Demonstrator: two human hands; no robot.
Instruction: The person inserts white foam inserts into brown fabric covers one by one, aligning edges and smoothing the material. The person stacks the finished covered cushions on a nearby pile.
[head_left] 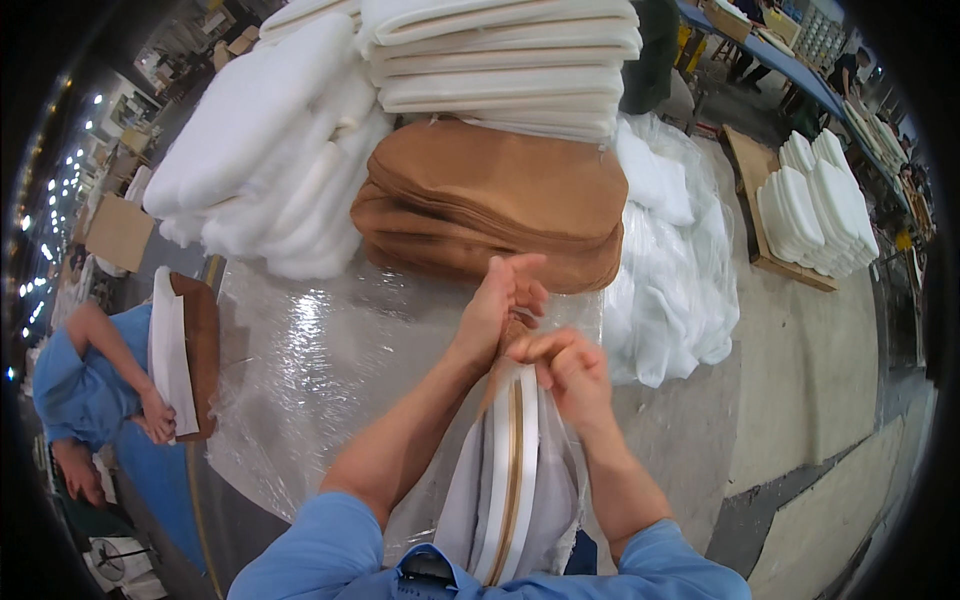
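Flat white-and-tan padded cushion, upright on edge, in a clear plastic bag. Right hand fingers pinched shut on its top; left hand fingers curled around the same end. Beyond the fingers: stacked brown suede covers on the bench.

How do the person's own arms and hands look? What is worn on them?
Both forearms are bare and come in from the lower edge. Each upper arm has a short light-blue sleeve that ends above the elbow. The left hand and the right hand are bare: no gloves. No watch, ring or band shows on the wrists or fingers.
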